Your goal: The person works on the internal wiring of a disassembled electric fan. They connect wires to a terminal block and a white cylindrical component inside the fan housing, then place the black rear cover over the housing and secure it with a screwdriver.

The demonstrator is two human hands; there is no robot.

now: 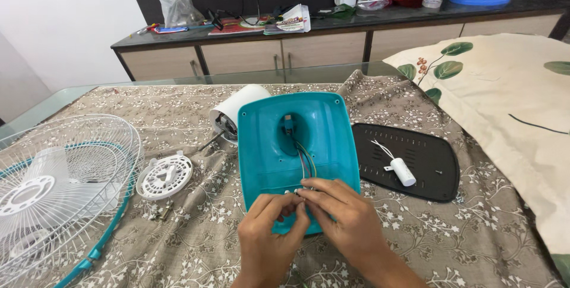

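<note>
A teal fan base shell [323, 124] lies upside down on the patterned tablecloth, its hollow facing up. Coloured wires [307, 160] run from a hole near its top down to the near edge. My left hand [270, 231] and my right hand [341, 214] meet at that near edge, fingers pinched on the wire ends and a small part there. What exactly sits between the fingertips is hidden. A white motor housing [233, 113] lies just behind the shell on the left.
A black bottom plate [427, 166] with a white capacitor [402, 171] lies to the right. White fan guard and blade [56, 187] sit at left, with a round white cap [164, 176] and loose screws [161, 211]. A leaf-print cushion [510, 104] fills the right side. A cluttered sideboard [332, 29] stands behind.
</note>
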